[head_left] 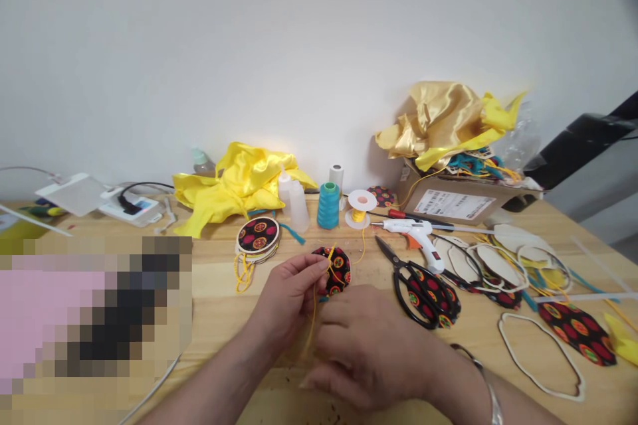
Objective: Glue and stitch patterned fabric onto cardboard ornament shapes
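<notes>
My left hand (292,285) is closed in a pinch on a thin yellow cord (313,319), which hangs down in a loose strand below the fingers. Just beyond the fingertips is a dark patterned fabric piece (339,269) with red and orange rounds, and yellow cord lies across its top. Close on the right of the strand, my right hand (371,345) is bent inward and smeared by motion. Its fingertips are partly hidden, so I cannot tell whether they hold the cord.
Black-handled scissors (416,292) lie right of my hands, beside a white glue gun (421,239). Behind stand a teal thread cone (327,206), a yellow cord spool (362,206) and squeeze bottles (298,209). A cardboard box (448,196) holds fabric. Outline frames (541,358) lie right.
</notes>
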### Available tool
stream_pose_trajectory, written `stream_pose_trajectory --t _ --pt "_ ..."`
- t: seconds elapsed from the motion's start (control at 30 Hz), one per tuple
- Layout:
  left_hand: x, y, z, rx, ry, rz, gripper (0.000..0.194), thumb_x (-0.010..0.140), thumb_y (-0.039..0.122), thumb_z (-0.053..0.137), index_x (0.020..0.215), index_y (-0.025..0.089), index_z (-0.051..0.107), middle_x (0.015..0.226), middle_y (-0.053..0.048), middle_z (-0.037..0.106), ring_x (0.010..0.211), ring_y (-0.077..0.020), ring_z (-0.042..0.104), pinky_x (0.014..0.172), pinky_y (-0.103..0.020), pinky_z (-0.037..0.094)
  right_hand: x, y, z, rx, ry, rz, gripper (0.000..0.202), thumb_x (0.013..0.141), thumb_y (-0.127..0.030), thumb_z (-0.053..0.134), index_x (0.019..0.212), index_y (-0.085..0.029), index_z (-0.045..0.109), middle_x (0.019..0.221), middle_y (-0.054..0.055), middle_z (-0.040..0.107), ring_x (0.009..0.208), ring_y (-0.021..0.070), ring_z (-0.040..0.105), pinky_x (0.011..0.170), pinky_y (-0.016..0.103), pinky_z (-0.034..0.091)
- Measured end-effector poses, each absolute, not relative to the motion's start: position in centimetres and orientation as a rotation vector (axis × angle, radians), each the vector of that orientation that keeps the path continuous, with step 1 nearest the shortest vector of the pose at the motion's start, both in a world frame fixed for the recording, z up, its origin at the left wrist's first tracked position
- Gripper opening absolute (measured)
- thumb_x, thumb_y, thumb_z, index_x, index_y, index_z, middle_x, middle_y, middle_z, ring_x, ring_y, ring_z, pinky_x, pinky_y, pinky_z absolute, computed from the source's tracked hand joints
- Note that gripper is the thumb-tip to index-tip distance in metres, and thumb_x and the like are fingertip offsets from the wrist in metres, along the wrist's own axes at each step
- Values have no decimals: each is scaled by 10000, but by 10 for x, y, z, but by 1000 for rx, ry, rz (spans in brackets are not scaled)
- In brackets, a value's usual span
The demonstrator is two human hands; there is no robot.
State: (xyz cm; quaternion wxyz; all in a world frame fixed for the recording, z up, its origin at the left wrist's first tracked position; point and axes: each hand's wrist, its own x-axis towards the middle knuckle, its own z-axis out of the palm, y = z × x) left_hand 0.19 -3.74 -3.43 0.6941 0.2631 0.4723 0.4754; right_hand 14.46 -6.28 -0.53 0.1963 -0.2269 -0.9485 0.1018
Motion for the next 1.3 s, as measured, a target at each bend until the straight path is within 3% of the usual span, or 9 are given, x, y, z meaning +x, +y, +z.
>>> stream_pose_trajectory --t 0.13,0.23,0.4,0.57,0.77,0.87,1.0,1.3 --pt "3 -38 -33 608 1033 1082 154 623 234 742 716 139 663 510 32 583 430 -36 480 400 -128 298 152 -50 -4 -1043 -2070 538 312 882 -268 458 609 -164 568 582 -2 541 569 103 474 550 240 336" --pt "3 -39 -31 683 1071 1083 155 655 264 725 730 140 668 505 39 568 373 -12 404 355 -131 223 156 -34 -11 -1276 -1761 684 229 853 -269 505 679 -167 614 665 15 596 663 130 519 635 260 381" --pt "4 -39 -30 797 1122 1069 191 685 318 703 735 137 670 476 50 531 325 8 305 332 -139 152 152 -23 -15 -1191 -1565 1331 158 792 -304 563 775 -164 635 721 13 652 678 138 575 646 262 435" --pt "6 -43 -29 843 1124 1045 178 704 314 686 744 141 684 501 40 539 373 -4 334 361 -141 183 144 -29 -14 -1034 -1376 1549 159 772 -317 574 732 -176 515 623 -16 606 617 124 577 612 256 446" --pt "8 -45 -24 916 1082 1041 113 708 262 679 693 151 698 521 27 564 482 -41 456 452 -139 300 144 -29 -20 -1075 -1407 1535 207 803 -357 523 706 -188 453 546 -39 531 480 87 459 475 215 366" --pt "8 -45 -22 940 1132 1023 117 710 264 677 683 153 695 505 35 547 446 -32 413 437 -147 278 147 -28 -19 -1154 -1470 1432 189 792 -325 529 683 -177 482 530 -50 486 449 71 389 433 201 309" --pt "7 -47 -19 991 1174 969 169 728 319 659 693 155 681 494 46 519 366 -19 288 371 -185 157 152 -27 -14 -1207 -1572 1322 162 787 -270 527 663 -166 515 546 -51 459 473 72 374 446 201 296" --pt "5 -46 -17 1152 1241 890 181 729 317 651 709 145 702 512 33 516 434 -55 353 416 -191 223 155 -24 -13 -1277 -1628 1207 163 764 -240 530 621 -164 514 570 -49 444 554 91 400 534 221 319"
